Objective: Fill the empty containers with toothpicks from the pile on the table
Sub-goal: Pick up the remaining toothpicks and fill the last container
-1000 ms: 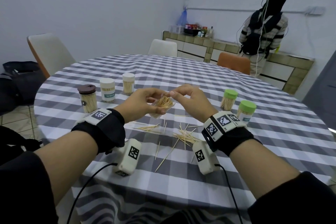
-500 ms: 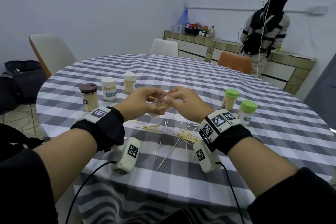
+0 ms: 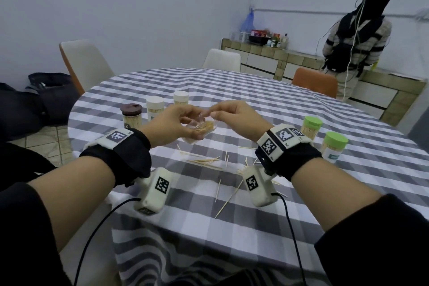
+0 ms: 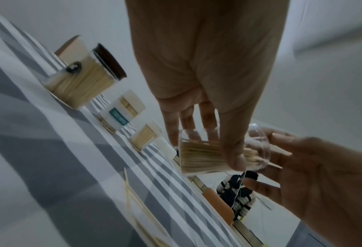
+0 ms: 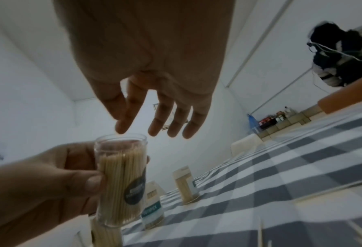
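Note:
My left hand (image 3: 176, 125) grips a clear, lidless container (image 3: 199, 126) packed with toothpicks and holds it tilted above the table. In the right wrist view the container (image 5: 122, 175) shows a dark label, with my left thumb across its side. My right hand (image 3: 232, 116) hovers at the container's mouth with its fingers (image 5: 154, 120) straight and spread, holding nothing. In the left wrist view one toothpick tip pokes past the rim of the container (image 4: 207, 158). Loose toothpicks (image 3: 209, 161) lie scattered on the checked tablecloth below both hands.
A brown-lidded jar (image 3: 131, 117) and two white-lidded jars (image 3: 155, 110) (image 3: 181, 100) of toothpicks stand at the left. Two green-lidded jars (image 3: 312, 130) (image 3: 334, 146) stand at the right. Chairs ring the round table (image 3: 255, 90). A person stands at the far counter.
A second ago a bunch of toothpicks stuck out of the container's mouth under my right fingers. Now they sit down inside, and my right fingers have straightened just off the rim.

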